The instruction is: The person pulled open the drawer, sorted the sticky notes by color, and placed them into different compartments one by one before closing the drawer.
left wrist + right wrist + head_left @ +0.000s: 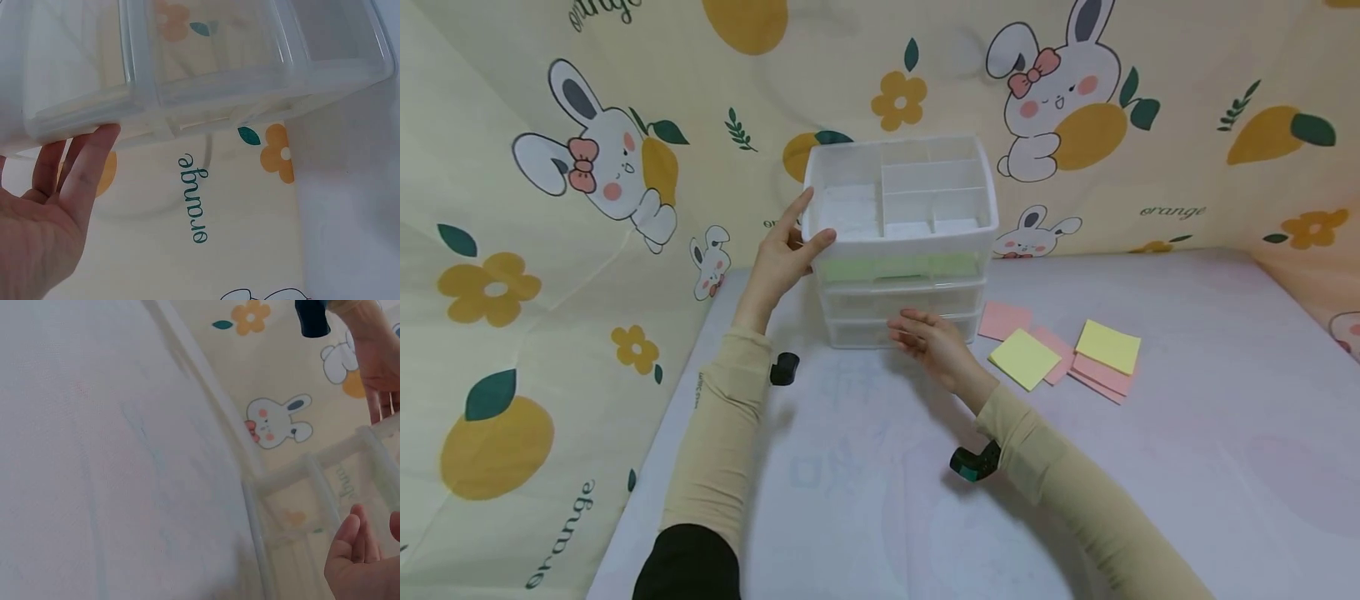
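A white and clear plastic drawer organizer [917,239] stands upright on the table, with a divided tray on top and drawers stacked below. Something light green [850,269] shows through the uppermost drawer. At its top left front corner is my left hand [777,260], thumb on the front rim and forefinger along the side. The left wrist view shows that hand's fingertips [107,132] against the clear plastic. In front of the lower drawers my right hand [942,354] hovers with loosely bent fingers and nothing held. Its fingertips overlap the drawer fronts in the head view.
Yellow and pink sticky notes lie right of the organizer, in one spread group [1024,358] and one stacked group [1107,347]. A patterned cloth [835,92] hangs close behind it and along the left. Dark wrist devices [973,463] stick out below the sleeves.
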A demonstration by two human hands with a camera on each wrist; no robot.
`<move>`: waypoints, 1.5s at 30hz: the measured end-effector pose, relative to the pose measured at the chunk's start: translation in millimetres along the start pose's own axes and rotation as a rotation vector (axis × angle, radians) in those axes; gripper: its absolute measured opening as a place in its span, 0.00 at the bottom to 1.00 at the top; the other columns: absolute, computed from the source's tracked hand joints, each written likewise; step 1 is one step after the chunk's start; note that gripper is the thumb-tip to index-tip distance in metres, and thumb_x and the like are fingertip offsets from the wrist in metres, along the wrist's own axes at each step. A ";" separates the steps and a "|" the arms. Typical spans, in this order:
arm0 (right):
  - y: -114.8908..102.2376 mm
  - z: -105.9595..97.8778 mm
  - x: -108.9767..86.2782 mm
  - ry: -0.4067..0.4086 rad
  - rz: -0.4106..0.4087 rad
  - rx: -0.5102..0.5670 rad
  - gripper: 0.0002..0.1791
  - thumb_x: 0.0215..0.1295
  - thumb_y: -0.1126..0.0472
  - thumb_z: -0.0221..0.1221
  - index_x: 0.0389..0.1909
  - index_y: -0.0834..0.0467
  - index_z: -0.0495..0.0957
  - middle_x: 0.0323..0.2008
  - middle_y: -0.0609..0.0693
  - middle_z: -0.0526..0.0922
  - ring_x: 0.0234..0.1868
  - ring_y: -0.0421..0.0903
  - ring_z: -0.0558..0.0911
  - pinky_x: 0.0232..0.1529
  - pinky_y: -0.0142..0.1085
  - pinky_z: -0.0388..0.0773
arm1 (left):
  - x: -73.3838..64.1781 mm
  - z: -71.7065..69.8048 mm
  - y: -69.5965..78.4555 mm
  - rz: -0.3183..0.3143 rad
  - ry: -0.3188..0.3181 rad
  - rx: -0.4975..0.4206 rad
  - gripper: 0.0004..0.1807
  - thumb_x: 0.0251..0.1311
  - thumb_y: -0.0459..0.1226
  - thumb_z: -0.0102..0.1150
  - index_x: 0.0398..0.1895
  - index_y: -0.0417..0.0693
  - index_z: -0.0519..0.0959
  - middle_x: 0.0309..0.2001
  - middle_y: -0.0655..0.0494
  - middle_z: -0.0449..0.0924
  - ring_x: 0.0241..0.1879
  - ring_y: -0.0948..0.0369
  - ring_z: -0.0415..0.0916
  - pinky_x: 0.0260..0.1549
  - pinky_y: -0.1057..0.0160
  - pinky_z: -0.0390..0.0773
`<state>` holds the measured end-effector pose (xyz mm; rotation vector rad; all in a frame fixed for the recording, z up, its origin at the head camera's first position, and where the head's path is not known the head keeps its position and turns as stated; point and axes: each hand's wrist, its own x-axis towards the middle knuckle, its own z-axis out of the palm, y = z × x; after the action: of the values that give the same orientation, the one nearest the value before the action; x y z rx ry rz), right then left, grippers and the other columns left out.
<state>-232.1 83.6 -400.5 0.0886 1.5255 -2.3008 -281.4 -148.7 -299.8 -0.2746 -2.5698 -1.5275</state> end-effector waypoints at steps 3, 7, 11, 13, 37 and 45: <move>1.2 -1.1 1.9 0.002 0.000 0.031 0.25 0.69 0.62 0.50 0.65 0.62 0.58 0.43 0.46 0.79 0.39 0.37 0.81 0.41 0.26 0.78 | 0.4 0.4 -0.9 -0.007 -0.001 -0.014 0.38 0.50 0.62 0.58 0.65 0.90 0.52 0.30 0.57 0.62 0.30 0.60 0.66 0.32 0.67 0.76; 1.5 -2.6 3.2 -0.014 -0.004 0.058 0.26 0.70 0.62 0.48 0.66 0.62 0.56 0.47 0.46 0.77 0.40 0.38 0.81 0.44 0.26 0.78 | 0.4 1.4 -1.5 -0.009 0.007 -0.036 0.39 0.49 0.62 0.59 0.64 0.91 0.51 0.30 0.57 0.62 0.31 0.61 0.64 0.31 0.67 0.75; 0.9 -3.9 2.6 -0.033 0.000 0.093 0.25 0.71 0.61 0.47 0.67 0.61 0.56 0.50 0.46 0.76 0.42 0.38 0.82 0.45 0.26 0.78 | 0.9 2.9 -2.2 -0.020 0.016 -0.047 0.38 0.48 0.62 0.60 0.62 0.94 0.53 0.31 0.57 0.64 0.32 0.61 0.65 0.33 0.67 0.76; 0.4 -4.0 1.9 -0.042 0.003 0.114 0.25 0.72 0.61 0.46 0.67 0.61 0.55 0.51 0.46 0.76 0.42 0.38 0.82 0.45 0.26 0.78 | 0.9 3.4 -2.7 -0.026 0.018 -0.050 0.37 0.48 0.61 0.60 0.61 0.94 0.53 0.32 0.57 0.65 0.32 0.61 0.66 0.33 0.67 0.76; 11.9 -0.9 -37.0 -0.141 0.061 0.195 0.22 0.73 0.63 0.42 0.65 0.62 0.52 0.67 0.56 0.64 0.45 0.40 0.82 0.47 0.28 0.78 | 0.4 1.8 -5.5 -0.028 0.015 -0.054 0.37 0.48 0.62 0.60 0.61 0.94 0.54 0.33 0.57 0.64 0.35 0.60 0.65 0.36 0.65 0.78; 14.0 -1.2 -52.1 -0.146 0.098 0.172 0.20 0.73 0.62 0.44 0.62 0.60 0.54 0.60 0.50 0.72 0.45 0.41 0.82 0.48 0.28 0.78 | 1.7 1.9 -6.6 -0.018 0.021 -0.059 0.36 0.49 0.60 0.60 0.61 0.94 0.54 0.32 0.57 0.64 0.34 0.61 0.66 0.36 0.65 0.78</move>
<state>-179.2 94.2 -399.9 0.0387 1.2233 -2.3017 -284.6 -149.9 -306.0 -0.2415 -2.5210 -1.6060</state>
